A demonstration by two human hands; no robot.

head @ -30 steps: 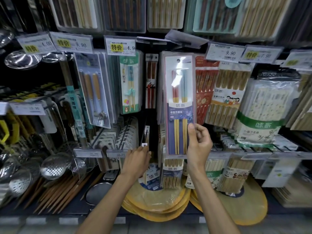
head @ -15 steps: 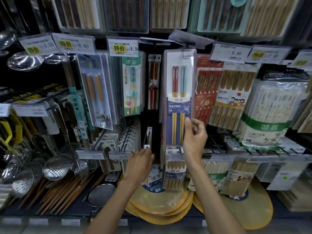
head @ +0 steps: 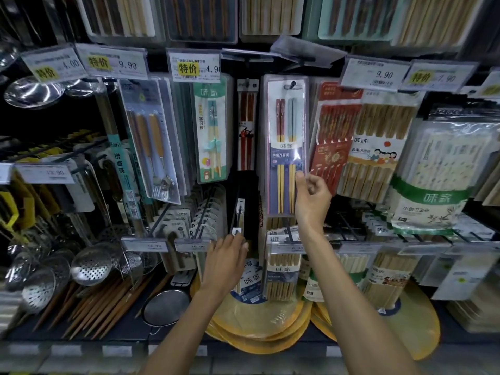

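Right hand (head: 311, 201) first, in the head view: it pinches the lower right edge of a chopstick pack (head: 286, 131), thumb flat on the clear front and the other fingers curled in behind. The pack is a long, narrow, stiff plastic blister. It hangs upright with its long axis vertical, and a slot at its top is threaded on a black peg (head: 292, 83). Through the glossy front show two pairs of sticks, one red-topped and one grey-blue, both running down to yellow tips over a dark blue card. Most of the pack lies above the hand and a little to its left, so the grip sits low, far from the peg that carries it. That is the relation the next move likely turns on: the top would have to slide toward the person along the peg, and a pull from the bottom could tilt the pack first. The left hand (head: 224, 263) is lower and farther from the pack. Its fingers are loosely straight and hold nothing, and their tips are at the tag end of a bare peg (head: 237, 230); whether they touch it cannot be told. Just right of the pack hang red chopstick packs (head: 334, 147). Round yellow mats (head: 257, 328) lean below, and perforated steel skimmers (head: 92, 266) hang at lower left.
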